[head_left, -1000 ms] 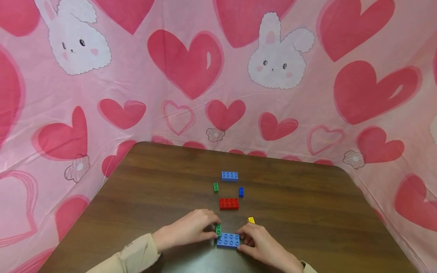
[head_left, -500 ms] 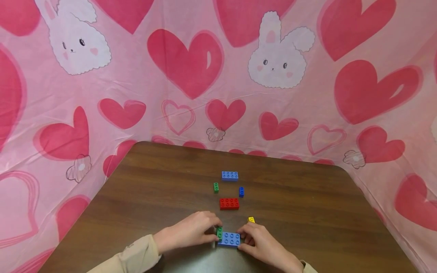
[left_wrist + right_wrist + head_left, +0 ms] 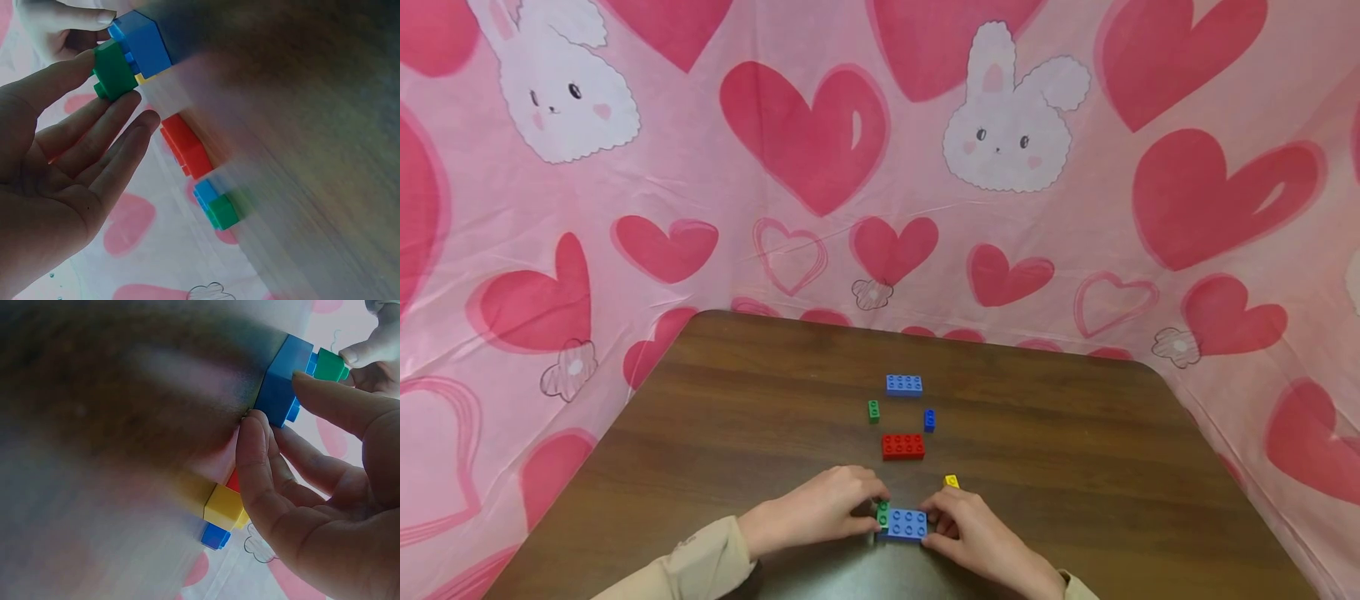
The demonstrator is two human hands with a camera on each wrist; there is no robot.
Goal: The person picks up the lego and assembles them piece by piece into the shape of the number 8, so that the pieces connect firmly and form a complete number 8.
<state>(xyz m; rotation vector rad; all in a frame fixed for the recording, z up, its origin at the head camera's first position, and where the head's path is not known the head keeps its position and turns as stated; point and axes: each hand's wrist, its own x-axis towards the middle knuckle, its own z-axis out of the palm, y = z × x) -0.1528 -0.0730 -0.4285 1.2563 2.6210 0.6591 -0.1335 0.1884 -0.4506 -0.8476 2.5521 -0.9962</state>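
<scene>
The left hand (image 3: 816, 510) pinches a small green toy brick (image 3: 883, 515) between thumb and fingers. That brick sits over the studs at the left end of a light blue eight-stud brick (image 3: 910, 525) on the table; in the left wrist view, a little of the blue studs (image 3: 130, 57) shows between the two. At the blue brick's right end, the right hand (image 3: 973, 533) grips it, thumb on the near side and fingers on the far side. In the right wrist view, the right thumb and fingers close round the blue brick (image 3: 281, 381).
Just beyond the right hand lies a yellow brick (image 3: 952, 481), partly hidden. Farther back on the brown table (image 3: 737, 400) are a red brick (image 3: 902, 447), a small dark blue brick (image 3: 929, 420), another small green brick (image 3: 873, 412) and another light blue brick (image 3: 904, 384).
The left hand has brought the green brick slightly right and down onto the left end of the light blue brick. The right hand has kept its grip in place.
</scene>
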